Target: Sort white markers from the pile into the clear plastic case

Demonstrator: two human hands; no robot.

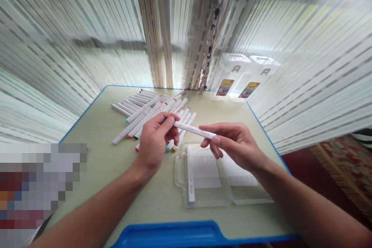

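A white marker (pixel 194 129) lies level between both hands above the desk. My left hand (pixel 155 141) pinches its left end with thumb and fingers closed. My right hand (pixel 232 142) grips its right end with thumb and forefinger. Behind the hands lies a loose pile of white markers (pixel 145 114) with coloured caps. Just below the hands sits an open clear plastic case (pixel 209 197). One white marker (pixel 190 176) lies inside the case's left half.
The pale green desk (pixel 99 139) has a blue rim and a blue tray edge (pixel 174 234) at the front. Two clear plastic boxes (pixel 244 75) with coloured labels stand at the back right. Striped blinds surround the desk. A patterned rug (pixel 345 166) lies at the right.
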